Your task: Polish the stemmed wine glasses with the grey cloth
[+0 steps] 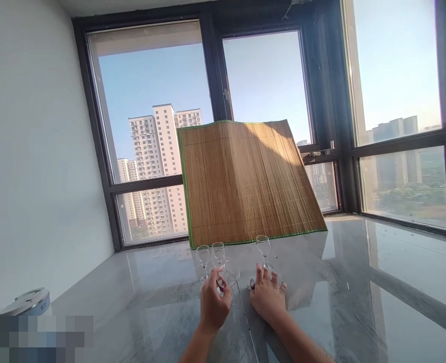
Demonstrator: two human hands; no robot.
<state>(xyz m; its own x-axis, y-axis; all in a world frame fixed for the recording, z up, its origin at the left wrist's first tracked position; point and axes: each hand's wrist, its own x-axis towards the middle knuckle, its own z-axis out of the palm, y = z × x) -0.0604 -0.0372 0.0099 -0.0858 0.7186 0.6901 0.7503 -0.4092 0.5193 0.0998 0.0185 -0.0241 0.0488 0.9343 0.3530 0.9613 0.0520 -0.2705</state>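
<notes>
My left hand (215, 301) is closed in a pinch on a small clear stemmed glass (232, 273), which is tilted with its bowl to the right. Two similar glasses, one at the left (203, 255) and one beside it (218, 250), stand upright just beyond that hand. My right hand (270, 297) rests palm down on the grey surface, fingers spread. Past its fingertips another stemmed glass (262, 245) stands upright; whether the fingers touch its foot I cannot tell. A small dark, shiny thing (252, 283) shows by the right hand's left edge, mostly hidden.
A bamboo mat (245, 181) with green edging leans against the window behind the glasses. The glossy grey marble-like surface (132, 302) runs to the dark window frames. A round tin-like container (28, 301) is at the lower left, beside the white wall (34, 151).
</notes>
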